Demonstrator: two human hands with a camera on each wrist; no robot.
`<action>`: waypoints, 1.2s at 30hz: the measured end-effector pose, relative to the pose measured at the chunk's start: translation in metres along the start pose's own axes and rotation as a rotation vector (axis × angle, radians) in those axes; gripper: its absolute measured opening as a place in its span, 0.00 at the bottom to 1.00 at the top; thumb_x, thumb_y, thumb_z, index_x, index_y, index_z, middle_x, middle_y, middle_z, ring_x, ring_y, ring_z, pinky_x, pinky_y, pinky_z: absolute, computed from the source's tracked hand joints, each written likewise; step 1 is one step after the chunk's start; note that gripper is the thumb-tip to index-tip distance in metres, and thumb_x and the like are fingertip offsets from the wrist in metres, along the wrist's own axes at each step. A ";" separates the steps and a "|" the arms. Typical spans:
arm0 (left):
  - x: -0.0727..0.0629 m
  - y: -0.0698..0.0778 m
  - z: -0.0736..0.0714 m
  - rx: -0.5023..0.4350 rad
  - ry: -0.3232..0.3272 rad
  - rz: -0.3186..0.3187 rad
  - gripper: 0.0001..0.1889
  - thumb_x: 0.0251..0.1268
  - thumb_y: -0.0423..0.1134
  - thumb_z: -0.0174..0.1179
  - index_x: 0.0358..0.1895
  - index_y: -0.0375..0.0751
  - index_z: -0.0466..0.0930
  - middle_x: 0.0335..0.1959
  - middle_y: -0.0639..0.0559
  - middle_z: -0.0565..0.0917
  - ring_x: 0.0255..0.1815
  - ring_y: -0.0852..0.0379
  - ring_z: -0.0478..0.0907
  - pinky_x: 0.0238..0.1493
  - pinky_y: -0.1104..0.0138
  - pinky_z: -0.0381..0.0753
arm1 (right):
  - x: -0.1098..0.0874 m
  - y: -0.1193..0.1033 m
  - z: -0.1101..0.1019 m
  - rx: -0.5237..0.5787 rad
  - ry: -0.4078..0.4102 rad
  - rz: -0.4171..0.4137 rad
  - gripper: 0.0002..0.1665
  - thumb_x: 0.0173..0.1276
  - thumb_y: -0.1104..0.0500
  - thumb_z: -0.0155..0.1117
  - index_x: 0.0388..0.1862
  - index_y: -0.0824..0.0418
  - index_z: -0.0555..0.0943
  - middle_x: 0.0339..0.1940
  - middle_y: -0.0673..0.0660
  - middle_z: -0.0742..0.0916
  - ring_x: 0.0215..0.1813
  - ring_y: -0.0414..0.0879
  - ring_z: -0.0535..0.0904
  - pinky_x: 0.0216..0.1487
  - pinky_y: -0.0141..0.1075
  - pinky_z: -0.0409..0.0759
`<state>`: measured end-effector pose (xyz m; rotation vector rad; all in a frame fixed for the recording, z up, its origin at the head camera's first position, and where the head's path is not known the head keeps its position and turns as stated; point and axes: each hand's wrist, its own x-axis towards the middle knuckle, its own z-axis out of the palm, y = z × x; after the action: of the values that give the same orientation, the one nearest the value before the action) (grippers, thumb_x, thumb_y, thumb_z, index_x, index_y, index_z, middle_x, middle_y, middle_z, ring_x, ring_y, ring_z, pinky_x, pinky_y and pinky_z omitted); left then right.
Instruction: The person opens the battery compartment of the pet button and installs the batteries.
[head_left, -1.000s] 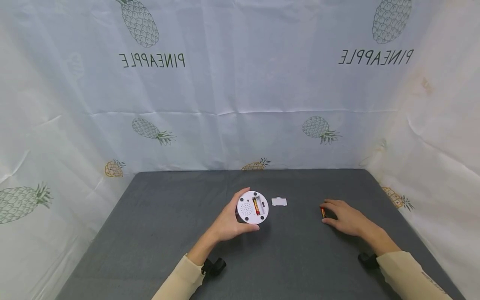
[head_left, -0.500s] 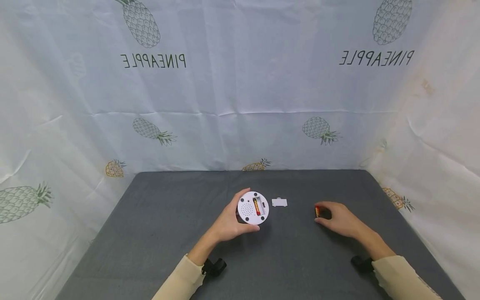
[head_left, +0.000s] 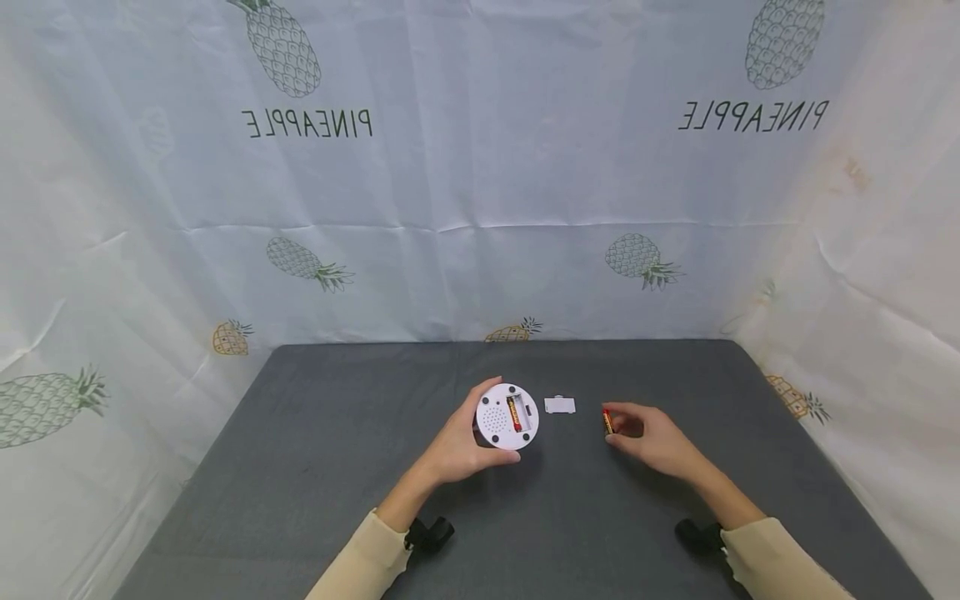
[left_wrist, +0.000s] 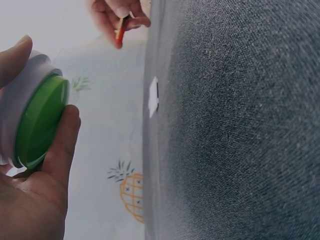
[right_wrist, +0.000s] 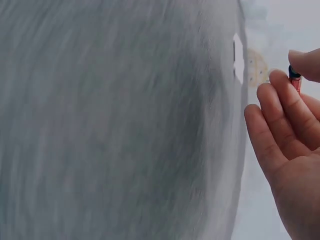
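My left hand [head_left: 454,448] grips a round white-and-green buzzer [head_left: 492,421] by its rim, above the table. Its underside faces up, with speaker holes, small dark feet and an uncovered battery compartment. One battery [head_left: 514,413] lies in the compartment's left side; the right side shows bare. The left wrist view shows the buzzer's green domed face [left_wrist: 46,117]. To the right, my right hand [head_left: 658,442] pinches a second red-and-black battery [head_left: 607,422] between thumb and fingertips, apart from the buzzer. In the right wrist view, the fingers partly hide that battery [right_wrist: 296,84].
A small white battery cover [head_left: 559,405] lies on the dark grey tabletop [head_left: 315,467], between the buzzer and my right hand. White pineapple-print curtain [head_left: 465,167] hangs behind the table and along both sides. Each wrist carries a black camera.
My right hand has moved left with the battery, closer to the cover and buzzer. The battery shows more clearly between the fingertips. My left hand and the buzzer have hardly moved.
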<state>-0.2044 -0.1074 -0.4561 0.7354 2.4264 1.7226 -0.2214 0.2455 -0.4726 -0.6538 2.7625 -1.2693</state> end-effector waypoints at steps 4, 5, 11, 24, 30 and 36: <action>0.000 -0.001 0.001 -0.007 -0.004 -0.001 0.55 0.49 0.40 0.81 0.79 0.63 0.54 0.63 0.53 0.72 0.54 0.54 0.76 0.50 0.65 0.80 | 0.002 -0.008 0.006 0.094 -0.021 0.006 0.32 0.68 0.57 0.72 0.67 0.70 0.76 0.40 0.50 0.85 0.44 0.41 0.83 0.50 0.35 0.81; 0.000 -0.001 0.001 -0.005 -0.003 -0.001 0.55 0.49 0.40 0.81 0.79 0.63 0.54 0.63 0.53 0.72 0.54 0.55 0.76 0.50 0.65 0.80 | 0.003 -0.010 0.008 0.119 -0.028 0.007 0.32 0.68 0.57 0.72 0.67 0.69 0.76 0.40 0.51 0.85 0.44 0.42 0.83 0.50 0.35 0.81; 0.000 -0.001 0.002 0.011 -0.001 -0.006 0.56 0.48 0.41 0.82 0.79 0.64 0.54 0.63 0.54 0.72 0.54 0.55 0.75 0.51 0.65 0.79 | 0.007 -0.027 0.017 0.261 -0.051 -0.007 0.32 0.67 0.59 0.73 0.66 0.71 0.75 0.41 0.56 0.86 0.43 0.45 0.84 0.48 0.34 0.82; 0.002 -0.001 0.004 0.028 -0.007 -0.007 0.56 0.49 0.41 0.81 0.80 0.60 0.53 0.63 0.53 0.72 0.54 0.55 0.75 0.50 0.66 0.79 | 0.012 -0.069 0.031 0.398 -0.056 -0.019 0.33 0.67 0.60 0.72 0.67 0.73 0.75 0.41 0.58 0.85 0.41 0.47 0.83 0.45 0.33 0.82; 0.001 -0.001 0.005 0.004 -0.019 -0.007 0.56 0.50 0.39 0.81 0.80 0.57 0.52 0.63 0.52 0.72 0.55 0.55 0.75 0.50 0.66 0.80 | 0.017 -0.082 0.038 0.419 -0.054 -0.063 0.32 0.69 0.61 0.71 0.69 0.70 0.74 0.40 0.58 0.86 0.42 0.46 0.84 0.46 0.33 0.82; 0.001 -0.001 0.006 -0.015 -0.042 0.005 0.56 0.51 0.37 0.80 0.80 0.55 0.51 0.64 0.51 0.71 0.54 0.54 0.76 0.49 0.65 0.81 | 0.022 -0.093 0.046 0.379 -0.081 -0.104 0.32 0.69 0.61 0.70 0.68 0.72 0.74 0.38 0.57 0.84 0.40 0.45 0.81 0.44 0.33 0.80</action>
<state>-0.2035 -0.1025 -0.4591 0.7687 2.3839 1.7069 -0.1986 0.1499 -0.4319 -0.7981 2.3535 -1.6828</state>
